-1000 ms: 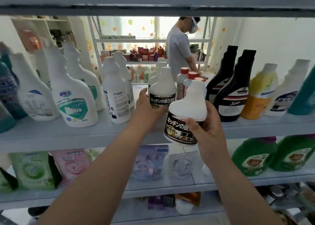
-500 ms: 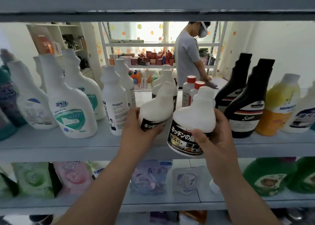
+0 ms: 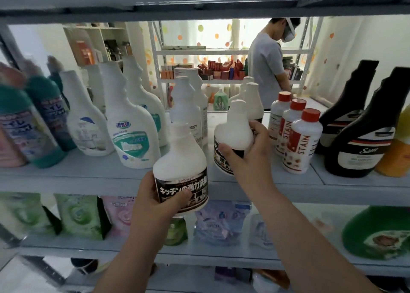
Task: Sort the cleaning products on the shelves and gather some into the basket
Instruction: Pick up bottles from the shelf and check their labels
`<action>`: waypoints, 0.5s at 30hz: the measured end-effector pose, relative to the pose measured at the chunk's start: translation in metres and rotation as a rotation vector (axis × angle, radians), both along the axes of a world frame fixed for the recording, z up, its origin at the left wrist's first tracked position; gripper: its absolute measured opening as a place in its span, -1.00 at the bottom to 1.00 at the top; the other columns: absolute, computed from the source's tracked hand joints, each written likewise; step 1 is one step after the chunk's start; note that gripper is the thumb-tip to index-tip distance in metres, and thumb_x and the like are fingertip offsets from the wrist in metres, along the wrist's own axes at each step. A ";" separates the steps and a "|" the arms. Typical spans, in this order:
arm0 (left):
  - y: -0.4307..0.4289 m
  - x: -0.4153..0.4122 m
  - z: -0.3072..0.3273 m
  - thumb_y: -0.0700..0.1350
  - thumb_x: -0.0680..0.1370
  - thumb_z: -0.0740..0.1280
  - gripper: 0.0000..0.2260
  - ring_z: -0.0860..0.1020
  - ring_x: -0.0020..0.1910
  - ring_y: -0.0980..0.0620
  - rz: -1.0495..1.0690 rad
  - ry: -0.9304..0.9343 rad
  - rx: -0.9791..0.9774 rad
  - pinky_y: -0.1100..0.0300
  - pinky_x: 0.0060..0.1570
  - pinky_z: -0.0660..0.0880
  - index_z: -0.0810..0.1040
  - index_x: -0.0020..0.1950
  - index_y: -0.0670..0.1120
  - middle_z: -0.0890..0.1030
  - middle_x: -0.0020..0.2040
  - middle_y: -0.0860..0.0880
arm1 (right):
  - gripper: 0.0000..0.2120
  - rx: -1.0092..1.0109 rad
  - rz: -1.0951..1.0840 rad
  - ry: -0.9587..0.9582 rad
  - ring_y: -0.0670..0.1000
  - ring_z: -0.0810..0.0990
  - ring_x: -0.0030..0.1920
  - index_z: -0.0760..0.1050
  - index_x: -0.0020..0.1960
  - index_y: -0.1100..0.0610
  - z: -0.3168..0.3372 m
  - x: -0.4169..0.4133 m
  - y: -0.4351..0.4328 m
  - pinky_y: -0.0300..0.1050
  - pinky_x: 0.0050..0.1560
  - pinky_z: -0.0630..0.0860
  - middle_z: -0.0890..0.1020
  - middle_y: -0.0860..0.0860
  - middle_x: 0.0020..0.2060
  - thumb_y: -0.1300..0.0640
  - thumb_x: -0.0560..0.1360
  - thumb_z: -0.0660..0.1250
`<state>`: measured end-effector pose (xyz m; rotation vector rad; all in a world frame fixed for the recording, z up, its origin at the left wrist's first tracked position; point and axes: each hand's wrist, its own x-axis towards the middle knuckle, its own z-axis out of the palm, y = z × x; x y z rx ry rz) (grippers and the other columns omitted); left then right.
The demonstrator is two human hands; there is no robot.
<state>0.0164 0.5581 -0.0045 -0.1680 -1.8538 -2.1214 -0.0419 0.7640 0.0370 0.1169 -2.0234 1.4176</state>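
Grips: both are closed, one bottle in each.
Left grip [image 3: 153,200]: fingers and thumb are curled round the black label band of a white kitchen-cleaner bottle [image 3: 180,159]. The bottle is held upright, in front of the shelf edge [image 3: 66,179] and clear of it.
Right grip [image 3: 248,157]: it is wrapped round the lower body of a matching bottle [image 3: 233,130], thumb on the label, over the shelf. Whether the base rests on the shelf cannot be told.
Handling: the plastic is judged stiff and smooth, and the label glossy and a little slippery. The fill is hidden by the opaque walls, so moderate weight is assumed.
Hold point: the wide body below the shoulder is favoured. The narrow neck would serve for a one-handed lift.
Beside the right grip: red-capped STAIN bottles [image 3: 304,142] stand just to its right and could be knocked.
Beyond the left grip: white spray bottles [image 3: 133,133] stand to its left.
Basket: not in view.
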 end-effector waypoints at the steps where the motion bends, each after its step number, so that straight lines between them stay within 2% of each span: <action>1: -0.003 0.002 -0.001 0.08 0.17 0.59 -0.48 0.71 0.06 0.02 -0.001 0.000 -0.010 0.15 -0.09 0.65 0.62 0.11 0.35 0.73 0.10 0.04 | -0.27 0.011 -0.017 -0.002 -0.13 0.37 0.21 0.20 0.43 -0.12 -0.001 -0.006 -0.007 -0.25 0.19 0.44 0.32 0.03 0.28 0.00 0.45 0.58; 2: -0.006 0.004 -0.002 0.08 0.17 0.58 -0.49 0.71 0.05 0.03 -0.006 -0.006 -0.008 0.19 -0.12 0.64 0.63 0.09 0.36 0.73 0.09 0.05 | -0.26 0.028 -0.034 -0.021 -0.23 0.32 0.11 0.17 0.48 -0.12 -0.001 -0.011 -0.013 -0.41 0.12 0.35 0.27 0.01 0.26 -0.03 0.47 0.55; 4: -0.012 0.007 -0.005 0.06 0.18 0.58 -0.49 0.71 0.06 0.03 -0.030 -0.021 -0.003 0.20 -0.11 0.63 0.63 0.10 0.34 0.73 0.09 0.03 | -0.22 0.051 -0.047 -0.074 -0.21 0.23 -0.01 0.09 0.55 -0.13 -0.002 -0.020 -0.021 -0.55 0.03 0.24 0.20 -0.01 0.26 -0.03 0.51 0.50; 5: -0.015 0.008 -0.006 0.06 0.18 0.59 -0.49 0.71 0.07 0.02 -0.039 -0.027 -0.004 0.19 -0.10 0.64 0.63 0.11 0.32 0.73 0.10 0.01 | -0.20 0.060 -0.036 -0.097 -0.20 0.20 0.01 0.05 0.57 -0.11 -0.002 -0.023 -0.024 -0.50 0.08 0.27 0.20 0.01 0.30 0.00 0.51 0.48; 8: -0.023 0.012 -0.007 0.05 0.20 0.59 -0.46 0.70 0.09 -0.03 -0.058 -0.036 -0.006 0.03 -0.01 0.66 0.62 0.16 0.28 0.73 0.12 -0.02 | -0.10 0.136 0.051 -0.121 -0.23 0.21 0.17 -0.05 0.60 -0.13 -0.005 -0.023 -0.029 -0.14 0.29 0.28 0.26 -0.03 0.37 0.13 0.48 0.45; 10: -0.027 0.015 -0.007 0.05 0.21 0.60 -0.46 0.70 0.11 -0.06 -0.072 -0.041 -0.009 -0.07 0.04 0.64 0.62 0.17 0.26 0.72 0.13 -0.03 | -0.07 0.150 0.098 -0.154 -0.09 0.30 0.38 -0.12 0.62 -0.15 -0.006 -0.022 -0.031 -0.03 0.42 0.32 0.29 -0.03 0.46 0.11 0.51 0.45; 12: -0.030 0.020 -0.008 0.07 0.22 0.59 -0.47 0.71 0.07 -0.03 -0.080 -0.049 -0.033 0.01 -0.06 0.64 0.61 0.17 0.28 0.73 0.12 -0.01 | -0.06 0.214 0.080 -0.206 0.07 0.34 0.48 -0.20 0.65 -0.10 -0.006 -0.021 -0.032 0.08 0.49 0.34 0.26 0.04 0.57 0.09 0.57 0.41; 15: -0.035 0.028 -0.007 0.12 0.21 0.58 -0.47 0.71 -0.09 0.05 -0.092 -0.074 -0.035 0.32 -0.37 0.53 0.60 0.16 0.32 0.74 0.06 0.01 | -0.10 0.353 0.015 -0.247 0.17 0.48 0.40 -0.27 0.66 -0.07 -0.006 -0.017 -0.034 0.15 0.37 0.47 0.32 0.10 0.56 0.10 0.62 0.33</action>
